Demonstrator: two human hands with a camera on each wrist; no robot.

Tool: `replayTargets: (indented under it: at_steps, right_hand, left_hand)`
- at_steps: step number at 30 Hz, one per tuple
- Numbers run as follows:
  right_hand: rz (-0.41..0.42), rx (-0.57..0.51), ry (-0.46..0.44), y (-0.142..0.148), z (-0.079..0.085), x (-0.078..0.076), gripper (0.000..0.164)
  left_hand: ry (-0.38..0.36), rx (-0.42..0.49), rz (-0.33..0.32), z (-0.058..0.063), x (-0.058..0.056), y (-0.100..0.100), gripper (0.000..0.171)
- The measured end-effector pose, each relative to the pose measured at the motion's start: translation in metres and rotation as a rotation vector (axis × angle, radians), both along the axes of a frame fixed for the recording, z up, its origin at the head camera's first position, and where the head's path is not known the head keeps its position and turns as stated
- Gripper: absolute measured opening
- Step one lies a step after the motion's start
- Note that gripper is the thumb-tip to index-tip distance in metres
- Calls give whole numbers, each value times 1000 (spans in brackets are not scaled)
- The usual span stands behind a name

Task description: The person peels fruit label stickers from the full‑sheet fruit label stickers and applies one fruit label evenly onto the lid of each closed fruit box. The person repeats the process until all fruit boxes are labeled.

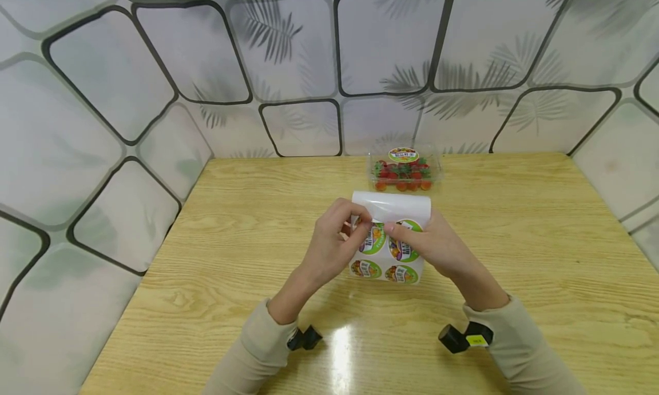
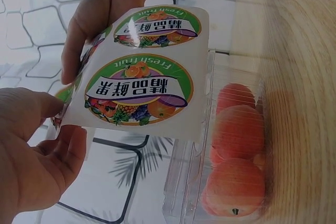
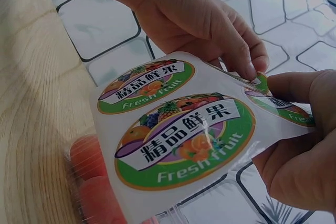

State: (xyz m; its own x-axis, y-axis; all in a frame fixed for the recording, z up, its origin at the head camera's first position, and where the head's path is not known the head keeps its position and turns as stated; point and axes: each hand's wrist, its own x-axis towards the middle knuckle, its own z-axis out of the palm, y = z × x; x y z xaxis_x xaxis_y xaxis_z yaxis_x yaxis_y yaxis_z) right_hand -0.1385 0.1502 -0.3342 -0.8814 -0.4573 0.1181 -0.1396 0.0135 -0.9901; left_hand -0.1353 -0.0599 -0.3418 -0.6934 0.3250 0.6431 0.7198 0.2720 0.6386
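Observation:
A sheet of oval "Fresh fruit" stickers point(image 1: 393, 272) is held up between both hands, its white backing curling over at the top. My left hand point(image 1: 337, 240) pinches a sticker's edge at the fold with thumb and forefinger. Gripping the sheet from the right, my right hand point(image 1: 437, 240) lays its thumb over the printed side, its other fingers hidden behind. In the left wrist view, the left hand point(image 2: 42, 150) and right hand point(image 2: 107, 17) meet at the sheet's bent edge. The right wrist view has the right hand point(image 3: 302, 145) beside the left hand point(image 3: 199, 19) there.
Against the back wall stands a clear plastic box point(image 1: 404, 169) of red fruit with green leaves, an oval label on its lid. Low beyond the sheet, the left wrist view has a clear container holding round reddish fruit point(image 2: 236, 135). Beneath is a wooden table point(image 1: 221, 258).

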Motion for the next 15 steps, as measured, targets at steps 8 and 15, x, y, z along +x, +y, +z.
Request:
replayTargets:
  at_steps: [8, 15]
  right_hand:
    - [-10, -5, -6, 2, 0, -1, 33]
    - [-39, -32, 10, 5, 1, -4, 32]
  left_hand:
    - [3, -20, -3, 1, 0, 1, 5]
    - [-27, -4, -17, 1, 1, 2, 5]
